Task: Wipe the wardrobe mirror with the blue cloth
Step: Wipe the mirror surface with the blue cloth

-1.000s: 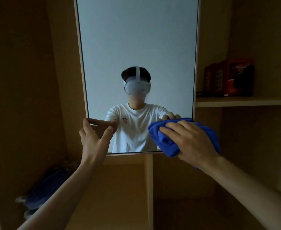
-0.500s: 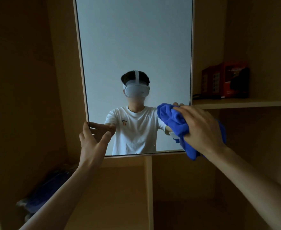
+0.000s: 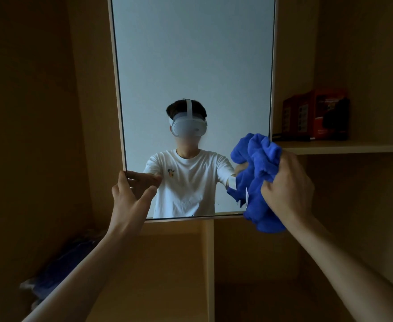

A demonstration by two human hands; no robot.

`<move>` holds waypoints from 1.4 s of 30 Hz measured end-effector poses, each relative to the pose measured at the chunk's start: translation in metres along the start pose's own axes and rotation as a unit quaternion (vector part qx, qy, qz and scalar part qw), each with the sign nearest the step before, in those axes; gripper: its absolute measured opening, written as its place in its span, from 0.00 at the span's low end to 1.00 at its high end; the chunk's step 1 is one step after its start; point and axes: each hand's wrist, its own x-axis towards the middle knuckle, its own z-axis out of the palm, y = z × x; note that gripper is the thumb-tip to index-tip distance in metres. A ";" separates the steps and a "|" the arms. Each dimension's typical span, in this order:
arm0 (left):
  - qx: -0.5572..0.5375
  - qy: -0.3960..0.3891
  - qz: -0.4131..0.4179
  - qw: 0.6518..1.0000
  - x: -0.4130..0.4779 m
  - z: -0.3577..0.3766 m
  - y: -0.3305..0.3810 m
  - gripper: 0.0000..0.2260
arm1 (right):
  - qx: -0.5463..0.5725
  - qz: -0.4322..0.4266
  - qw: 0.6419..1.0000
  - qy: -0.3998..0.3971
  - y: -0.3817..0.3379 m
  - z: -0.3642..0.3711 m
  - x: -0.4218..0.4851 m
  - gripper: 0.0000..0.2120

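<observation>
Far left, low: dark blue bundle (image 3: 58,270) in the shadowed wardrobe corner, too dim to tell what it is. Wooden side wall (image 3: 28,112) above it.

Left hand (image 3: 130,201): arm comes up from bottom left, hand released, fingers straight and spread, gripping nothing. Fingertips sit at the lower left edge of the mirror (image 3: 191,66), thumb over the glass. Fingers look to touch the glass, with their reflection meeting them; can't tell if any wrap round the frame.

Mirror: tall, thin pale frame, upright in the middle of the wardrobe, top cut off by the view. Glass shows a person in a white T-shirt wearing a white headset, plain pale wall behind. A few small specks near the bottom of the glass. Below the mirror, a vertical wooden divider (image 3: 208,263) runs down.

Cloth (image 3: 258,182): blue, bunched, pressed against the mirror's lower right corner. It covers the right frame edge there, and its lower end hangs past the bottom edge. Small white tag on its left side.

Right hand (image 3: 286,189): fingers curled tight, grasping the cloth from the right, back of hand toward the camera, arm entering from bottom right.

Right: wooden shelf (image 3: 344,147) beside the mirror, level with the cloth's top. Red box (image 3: 314,115) stands on it, print unreadable.
</observation>
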 end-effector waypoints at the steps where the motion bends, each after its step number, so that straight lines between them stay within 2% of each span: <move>1: -0.006 0.000 0.003 1.000 0.000 -0.001 0.000 0.36 | -0.004 0.010 1.000 0.009 -0.003 0.001 0.002 0.17; 11: -0.034 0.004 0.018 0.999 0.001 -0.007 -0.002 0.27 | -0.056 0.015 0.997 0.041 -0.031 0.015 -0.001 0.17; 15: -0.049 -0.006 0.006 0.999 0.000 -0.009 0.001 0.35 | -0.049 0.015 0.998 0.046 -0.039 0.015 -0.004 0.16; 22: -0.075 -0.021 0.001 0.997 -0.005 -0.016 0.008 0.37 | -0.015 -0.018 1.000 0.018 -0.074 0.029 -0.016 0.16; 23: -0.085 -0.025 -0.001 0.996 -0.006 -0.018 0.009 0.35 | -0.007 -0.024 1.000 0.013 -0.083 0.034 -0.020 0.17; 30: -0.141 -0.045 0.004 0.989 -0.001 -0.028 0.008 0.07 | 0.037 -0.111 0.993 -0.035 -0.151 0.066 -0.042 0.25; 33: -0.168 -0.067 0.000 0.984 0.003 -0.032 0.003 0.14 | 0.040 -0.159 0.984 -0.069 -0.175 0.075 -0.048 0.25; 36: -0.182 -0.074 -0.015 0.980 0.006 -0.036 0.000 0.23 | 0.044 -0.214 0.965 -0.143 -0.192 0.081 -0.053 0.28; 39: -0.200 -0.088 -0.023 0.976 0.005 -0.043 -0.002 0.26 | 0.007 -0.290 0.941 -0.171 -0.194 0.078 -0.053 0.29; 42: -0.201 -0.096 -0.035 0.974 0.005 -0.049 -0.006 0.25 | -0.020 -0.338 0.922 -0.187 -0.186 0.071 -0.048 0.30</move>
